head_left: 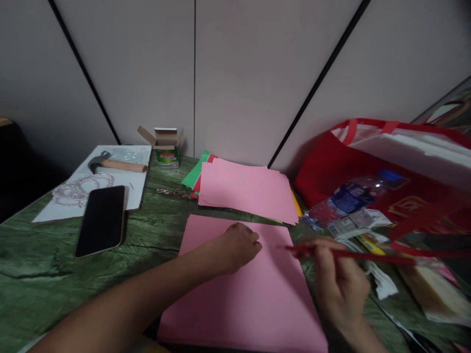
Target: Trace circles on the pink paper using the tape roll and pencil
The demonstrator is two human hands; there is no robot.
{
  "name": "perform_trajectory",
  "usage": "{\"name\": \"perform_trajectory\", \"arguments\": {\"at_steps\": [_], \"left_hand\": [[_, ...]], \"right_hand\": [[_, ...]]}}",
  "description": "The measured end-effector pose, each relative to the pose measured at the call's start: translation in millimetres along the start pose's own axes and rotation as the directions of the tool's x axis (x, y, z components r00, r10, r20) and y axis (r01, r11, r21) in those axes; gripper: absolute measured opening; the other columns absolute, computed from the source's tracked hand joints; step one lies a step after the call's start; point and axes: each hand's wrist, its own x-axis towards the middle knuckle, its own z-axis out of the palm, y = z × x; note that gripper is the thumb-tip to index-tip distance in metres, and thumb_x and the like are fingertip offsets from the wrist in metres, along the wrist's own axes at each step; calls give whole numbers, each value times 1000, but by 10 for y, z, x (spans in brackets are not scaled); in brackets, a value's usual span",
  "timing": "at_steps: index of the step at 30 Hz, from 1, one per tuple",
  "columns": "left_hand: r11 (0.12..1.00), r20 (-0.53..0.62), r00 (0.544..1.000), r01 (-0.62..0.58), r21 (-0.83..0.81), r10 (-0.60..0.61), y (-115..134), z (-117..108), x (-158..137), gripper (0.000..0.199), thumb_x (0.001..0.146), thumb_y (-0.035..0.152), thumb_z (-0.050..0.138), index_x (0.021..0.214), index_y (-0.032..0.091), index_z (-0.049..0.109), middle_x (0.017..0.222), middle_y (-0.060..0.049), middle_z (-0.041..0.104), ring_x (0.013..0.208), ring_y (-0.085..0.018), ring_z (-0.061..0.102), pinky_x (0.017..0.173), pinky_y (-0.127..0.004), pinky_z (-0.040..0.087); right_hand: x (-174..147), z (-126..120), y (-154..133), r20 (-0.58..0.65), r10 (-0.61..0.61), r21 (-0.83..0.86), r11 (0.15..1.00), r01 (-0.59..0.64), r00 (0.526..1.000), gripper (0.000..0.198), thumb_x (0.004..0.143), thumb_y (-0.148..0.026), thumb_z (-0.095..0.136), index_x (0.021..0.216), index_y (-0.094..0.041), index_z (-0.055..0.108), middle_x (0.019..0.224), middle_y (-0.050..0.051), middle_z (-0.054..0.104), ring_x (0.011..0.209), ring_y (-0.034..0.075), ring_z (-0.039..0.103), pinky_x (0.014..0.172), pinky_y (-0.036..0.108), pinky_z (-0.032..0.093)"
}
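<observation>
A sheet of pink paper (239, 309) lies in front of me, apparently on top of a stack. My left hand (239, 247) rests on its upper part with the fingers curled in. A small greyish bit shows by those fingers, too unclear to name. To the right, my right hand (340, 282) is closed around a long red pencil (371, 256), blurred by motion. The pencil's dark tip points left, over the right side of the sheet. Just behind lies a second pile of pink sheets (246, 189), with green and red paper (196, 171) sticking out beneath it.
On the left are a black phone (102, 220), a hammer (123, 165) and clear beads (83, 189) on a white board (138, 196). A small green box (167, 157) stands open near the wall. At right are a plastic bottle (349, 196) and a red bag (320, 162).
</observation>
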Motion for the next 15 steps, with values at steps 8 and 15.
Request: {"name": "perform_trajectory", "arguments": {"at_steps": [8, 15], "left_hand": [[980, 139, 974, 162, 117, -178, 244, 11, 24, 50, 71, 18, 62, 119, 9, 49, 119, -20, 50, 96, -36, 56, 73, -47, 45], [978, 35, 979, 199, 58, -201, 341, 321, 52, 59, 70, 23, 66, 125, 11, 48, 120, -21, 53, 105, -42, 52, 82, -62, 39]], "right_hand": [[669, 502, 84, 377, 226, 339, 869, -361, 898, 30, 84, -42, 55, 103, -19, 55, 77, 2, 68, 63, 15, 66, 65, 32, 57], [699, 1066, -25, 788, -27, 176, 967, -184, 615, 16, 90, -31, 47, 91, -19, 58, 78, 1, 67, 69, 13, 62, 62, 24, 47]]}}
